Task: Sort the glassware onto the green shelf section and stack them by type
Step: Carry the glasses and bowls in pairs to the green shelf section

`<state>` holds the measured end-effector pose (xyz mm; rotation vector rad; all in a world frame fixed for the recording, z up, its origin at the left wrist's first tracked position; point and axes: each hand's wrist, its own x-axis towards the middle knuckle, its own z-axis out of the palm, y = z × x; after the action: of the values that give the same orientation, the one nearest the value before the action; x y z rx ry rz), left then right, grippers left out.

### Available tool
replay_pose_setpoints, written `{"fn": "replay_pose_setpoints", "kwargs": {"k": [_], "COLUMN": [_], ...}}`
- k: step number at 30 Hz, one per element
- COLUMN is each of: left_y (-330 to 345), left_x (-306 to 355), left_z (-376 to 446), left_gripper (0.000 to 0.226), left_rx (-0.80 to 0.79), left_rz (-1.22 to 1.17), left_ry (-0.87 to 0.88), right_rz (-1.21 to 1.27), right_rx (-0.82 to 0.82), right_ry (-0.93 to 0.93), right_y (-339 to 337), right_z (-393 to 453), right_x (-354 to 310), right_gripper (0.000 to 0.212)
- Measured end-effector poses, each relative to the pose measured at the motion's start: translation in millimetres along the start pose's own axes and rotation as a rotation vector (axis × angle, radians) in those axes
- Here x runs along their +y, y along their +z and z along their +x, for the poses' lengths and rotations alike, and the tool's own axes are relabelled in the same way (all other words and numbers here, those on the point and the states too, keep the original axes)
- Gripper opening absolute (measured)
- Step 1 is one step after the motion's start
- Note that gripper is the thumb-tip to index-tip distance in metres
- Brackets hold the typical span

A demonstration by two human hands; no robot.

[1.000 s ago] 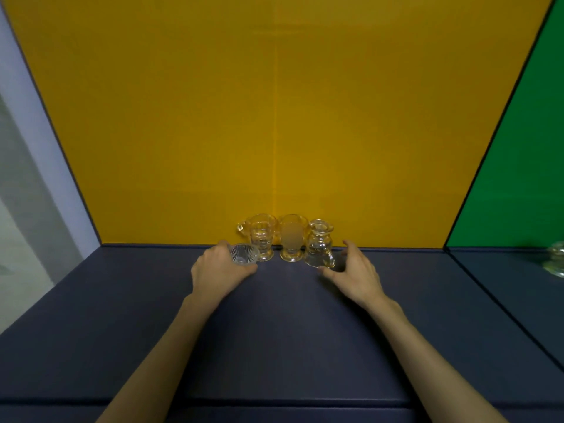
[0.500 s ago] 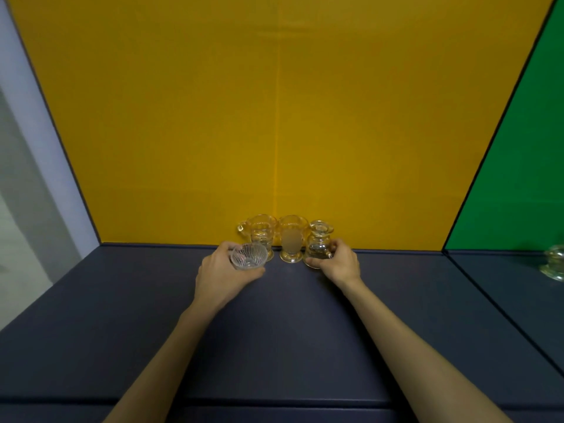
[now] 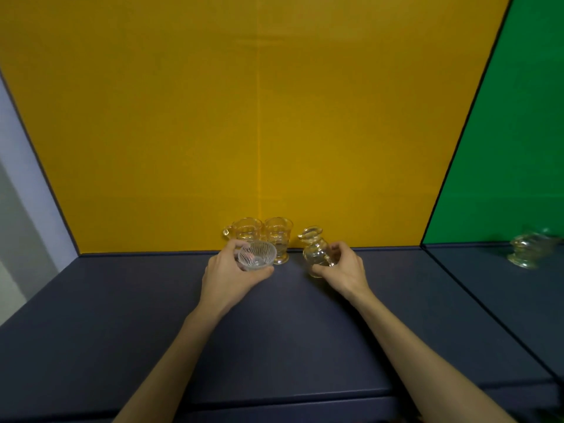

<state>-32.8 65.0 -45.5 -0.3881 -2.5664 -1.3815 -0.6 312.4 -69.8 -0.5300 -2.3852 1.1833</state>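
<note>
My left hand point(image 3: 229, 277) grips a small ribbed glass bowl point(image 3: 257, 255), lifted and tipped toward me. My right hand point(image 3: 345, 271) holds a small clear glass jug point(image 3: 316, 250) with a spout, tilted to the left just above the dark shelf. Behind the bowl, a handled glass mug point(image 3: 244, 228) and a footed glass point(image 3: 279, 239) stand against the yellow back wall. In the green section point(image 3: 512, 148) at the right, a blurred glass piece point(image 3: 529, 250) rests on the shelf.
The dark blue shelf surface point(image 3: 274, 325) runs under both sections, with a seam line point(image 3: 476, 303) between the yellow and green parts. A grey wall edge point(image 3: 27, 178) closes the left side. The shelf's front edge lies near my forearms.
My right hand closed on the glass jug and lifted it off the row, moving it right and tilting it. My left hand raised and tipped the ribbed bowl.
</note>
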Motion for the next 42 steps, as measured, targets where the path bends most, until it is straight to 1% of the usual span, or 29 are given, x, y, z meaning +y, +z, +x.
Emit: {"fn": "replay_pose_setpoints", "kwargs": {"k": [6, 9, 13, 16, 19, 21, 23, 25, 28, 32, 35, 39, 42], "left_y": [10, 12, 17, 25, 35, 41, 50, 61, 80, 105, 125, 153, 177], "left_x": [7, 11, 17, 22, 28, 35, 43, 52, 69, 101, 124, 157, 185], "left_z": [-4, -6, -9, -12, -15, -19, -22, -26, -36, -60, -83, -119, -149], "left_gripper": [0.066, 0.067, 0.065, 0.069, 0.072, 0.069, 0.065, 0.067, 0.069, 0.061, 0.059, 0.058, 0.060], "left_rx": [-0.032, -0.049, -0.075, -0.117, -0.167, -0.210, -0.251, -0.282, -0.332, -0.396, -0.438, -0.469, -0.463], "left_rz": [-0.010, -0.027, -0.084, -0.119, -0.173, -0.208, -0.247, -0.280, -0.302, -0.327, -0.329, -0.332, -0.330], "left_ry": [0.026, 0.040, 0.075, 0.100, 0.126, 0.145, 0.166, 0.192, 0.223, 0.253, 0.278, 0.296, 0.290], "right_rz": [0.023, 0.052, 0.276, 0.458, 0.529, 0.563, 0.566, 0.527, 0.463, 0.434, 0.441, 0.429, 0.435], "right_rx": [0.103, 0.131, 0.157, 0.173, 0.213, 0.253, 0.297, 0.323, 0.351, 0.368, 0.383, 0.415, 0.423], "right_ry": [-0.067, -0.062, 0.009, 0.040, 0.050, 0.049, 0.050, 0.045, 0.052, 0.049, 0.047, 0.042, 0.025], "right_y": [-26, -37, -50, -58, -68, -80, -95, -111, -138, -180, -212, -255, -291], "right_z": [-14, -18, -24, -29, -39, -48, -58, -69, -89, -118, -138, -164, -183], "right_x": [-5, -8, -10, -13, -13, -11, -7, -1, 12, 27, 45, 73, 98], "right_gripper": [0.061, 0.064, 0.069, 0.070, 0.062, 0.053, 0.054, 0.057, 0.057, 0.055, 0.056, 0.058, 0.059]}}
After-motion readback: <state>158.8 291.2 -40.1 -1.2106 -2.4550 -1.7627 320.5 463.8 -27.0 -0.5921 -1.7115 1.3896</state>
